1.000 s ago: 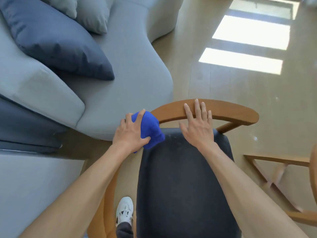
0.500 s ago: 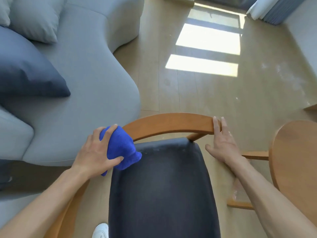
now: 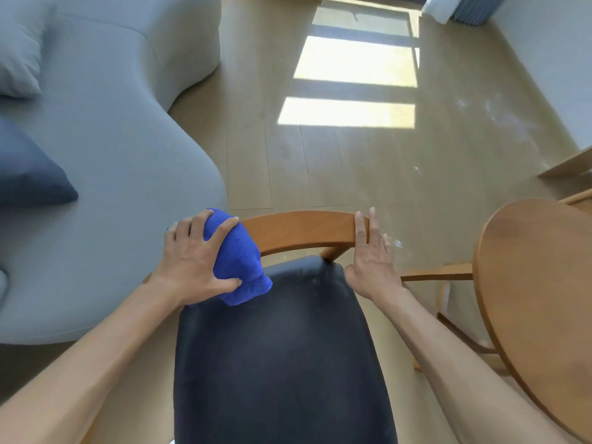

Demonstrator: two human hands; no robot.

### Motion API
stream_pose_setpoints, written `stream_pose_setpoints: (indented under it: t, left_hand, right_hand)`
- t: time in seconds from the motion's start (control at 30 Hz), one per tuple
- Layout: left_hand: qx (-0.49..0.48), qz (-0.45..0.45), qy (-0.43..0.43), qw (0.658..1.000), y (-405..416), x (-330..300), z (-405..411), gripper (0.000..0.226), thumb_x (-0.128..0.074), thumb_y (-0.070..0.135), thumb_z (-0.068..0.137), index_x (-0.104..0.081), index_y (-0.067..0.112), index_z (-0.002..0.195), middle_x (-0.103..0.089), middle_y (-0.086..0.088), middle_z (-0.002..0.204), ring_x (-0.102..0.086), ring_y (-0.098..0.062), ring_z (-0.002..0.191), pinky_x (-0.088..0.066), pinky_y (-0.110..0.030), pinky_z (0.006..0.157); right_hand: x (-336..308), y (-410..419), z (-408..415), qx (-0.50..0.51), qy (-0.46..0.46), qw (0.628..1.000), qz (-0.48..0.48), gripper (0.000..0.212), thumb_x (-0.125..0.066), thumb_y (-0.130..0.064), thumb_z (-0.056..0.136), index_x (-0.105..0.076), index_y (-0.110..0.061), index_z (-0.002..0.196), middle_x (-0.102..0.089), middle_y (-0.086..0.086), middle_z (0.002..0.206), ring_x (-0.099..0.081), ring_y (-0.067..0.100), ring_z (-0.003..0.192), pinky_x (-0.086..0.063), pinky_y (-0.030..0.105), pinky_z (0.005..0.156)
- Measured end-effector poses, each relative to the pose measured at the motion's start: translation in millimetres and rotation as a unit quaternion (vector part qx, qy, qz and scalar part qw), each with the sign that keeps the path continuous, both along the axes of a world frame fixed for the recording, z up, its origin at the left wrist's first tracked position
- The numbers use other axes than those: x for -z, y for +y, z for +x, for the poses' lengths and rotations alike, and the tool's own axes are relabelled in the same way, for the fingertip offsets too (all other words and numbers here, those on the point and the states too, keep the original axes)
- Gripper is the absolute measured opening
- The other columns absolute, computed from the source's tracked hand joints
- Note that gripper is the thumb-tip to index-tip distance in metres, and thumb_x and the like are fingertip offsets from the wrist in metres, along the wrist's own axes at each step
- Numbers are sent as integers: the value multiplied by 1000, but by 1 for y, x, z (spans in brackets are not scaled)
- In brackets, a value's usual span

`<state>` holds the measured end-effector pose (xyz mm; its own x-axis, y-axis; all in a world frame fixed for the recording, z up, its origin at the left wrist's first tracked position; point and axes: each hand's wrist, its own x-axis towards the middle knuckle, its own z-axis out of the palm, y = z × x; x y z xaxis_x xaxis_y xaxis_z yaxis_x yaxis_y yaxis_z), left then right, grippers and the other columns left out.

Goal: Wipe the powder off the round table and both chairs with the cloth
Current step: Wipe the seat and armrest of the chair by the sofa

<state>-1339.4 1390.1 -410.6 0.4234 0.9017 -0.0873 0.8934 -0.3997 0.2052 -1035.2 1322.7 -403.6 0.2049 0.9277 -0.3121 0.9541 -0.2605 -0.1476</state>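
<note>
A wooden chair with a curved backrest (image 3: 298,230) and a dark seat cushion (image 3: 282,357) stands right below me. My left hand (image 3: 192,261) grips a bunched blue cloth (image 3: 237,257) at the left end of the backrest, where it meets the seat's back left corner. My right hand (image 3: 371,261) has straight fingers laid against the right end of the backrest. Faint pale powder shows along the seat's back edge. The round wooden table (image 3: 538,299) is at the right.
A grey sofa (image 3: 112,161) with a dark cushion (image 3: 28,174) and a light cushion (image 3: 19,49) fills the left. Wooden floor with sun patches (image 3: 349,110) lies ahead. Pale powder smears mark the floor (image 3: 493,113) at the right. Another wooden piece (image 3: 570,161) shows at the right edge.
The view has swung right, bringing the round table in. My right hand slid from the middle of the backrest to its right end. My left hand kept the cloth at the left end.
</note>
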Motion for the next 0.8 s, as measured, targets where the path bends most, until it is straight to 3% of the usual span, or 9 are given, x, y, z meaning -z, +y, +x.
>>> stream_pose_setpoints:
  t: [0.07, 0.13, 0.2, 0.27, 0.37, 0.47, 0.57, 0.7, 0.8]
  left_hand:
    - [25, 13, 13, 999, 7, -1, 23, 101, -45, 71, 47, -35, 32, 139, -38, -14, 135, -39, -37, 112, -32, -54, 98]
    - [55, 13, 38, 998, 14, -5, 51, 103, -44, 72, 48, -32, 31, 142, -34, -14, 138, -37, -38, 116, -26, -54, 103]
    - [90, 10, 46, 995, 21, -8, 82, 106, -47, 70, 51, -23, 31, 147, -27, -14, 142, -30, -37, 122, -18, -53, 108]
    - [126, 8, 46, 991, 27, -10, 117, 111, -53, 70, 54, -12, 30, 149, -19, -13, 145, -24, -35, 128, -10, -52, 112]
    - [176, 0, 47, 983, 26, -13, 174, 116, -62, 65, 60, -2, 23, 150, -16, -12, 148, -18, -34, 136, -3, -53, 115]
    - [189, -1, 24, 982, 24, -14, 201, 114, -65, 61, 60, -8, 19, 149, -21, -9, 149, -19, -31, 137, -2, -53, 115]
    - [182, 7, -2, 983, 21, -15, 194, 107, -66, 57, 59, -17, 21, 147, -23, -6, 148, -23, -29, 134, -4, -48, 116]
    - [156, 2, -22, 988, 16, -10, 161, 102, -65, 54, 66, -13, 26, 148, -13, -5, 152, -11, -26, 141, 1, -47, 117]
    - [112, 20, -23, 993, 12, -4, 102, 103, -66, 55, 59, -19, 25, 145, -22, -7, 148, -22, -30, 138, -8, -49, 117]
  right_hand:
    - [0, 0, 1, 6, 27, 1000, 12, 98, -52, -10, 85, 21, -17, 150, 31, 5, 155, 6, 29, 148, -6, 44, 121]
    - [0, -1, 3, 18, 59, 998, 19, 98, -51, -5, 84, 17, -22, 152, 28, 0, 157, -9, 32, 146, -23, 42, 117]
    - [0, -1, 10, 20, 83, 996, 31, 99, -49, 2, 80, 12, -27, 152, 24, -6, 157, -32, 34, 136, -40, 39, 101]
    - [-1, -1, 17, 14, 112, 993, 34, 99, -46, 6, 78, 7, -29, 153, 20, -12, 158, -39, 29, 131, -46, 37, 90]
    - [-3, 1, 29, 8, 182, 983, 31, 92, -44, 8, 80, -1, -26, 154, 12, -16, 159, -30, 18, 140, -42, 36, 102]
    - [-2, 3, 37, 6, 238, 970, 57, 89, -40, 9, 79, -9, -25, 155, 1, -24, 158, -32, 13, 139, -36, 34, 109]
    - [3, 1, 36, 12, 221, 973, 63, 87, -41, 9, 82, -9, -25, 155, 0, -24, 158, -34, 16, 138, -37, 32, 108]
    - [-1, -1, 33, -17, 161, 985, 60, 86, -44, 9, 81, -8, -18, 154, -3, -9, 161, -29, 22, 141, -27, 35, 114]
    - [-2, -1, 32, -27, 127, 990, 59, 88, -42, 11, 79, -5, -18, 154, -2, -9, 161, -29, 24, 140, -26, 39, 116]
